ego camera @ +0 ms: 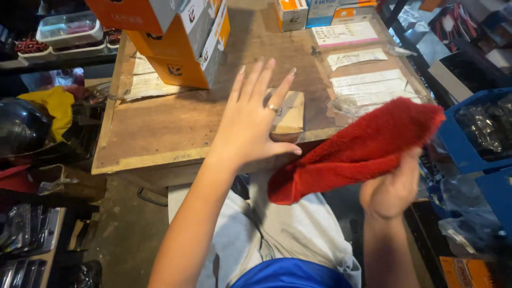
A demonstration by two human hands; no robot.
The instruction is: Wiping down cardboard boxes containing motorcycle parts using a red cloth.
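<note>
My left hand (252, 118) hovers flat with fingers spread over a small brown cardboard box (290, 114) near the front edge of the wooden table (160, 128); a ring sits on one finger. Whether the palm touches the box is unclear. My right hand (389, 189) is below the table edge at the right, holding a red fluffy towel (362, 146) that drapes up and left toward the box.
Orange and grey cartons (184, 40) are stacked at the table's back left. Paper labels under plastic (368, 80) lie at the right. Small boxes (304, 12) line the far edge. A blue bin (480, 133) stands at the right, a black helmet (21, 128) at the left.
</note>
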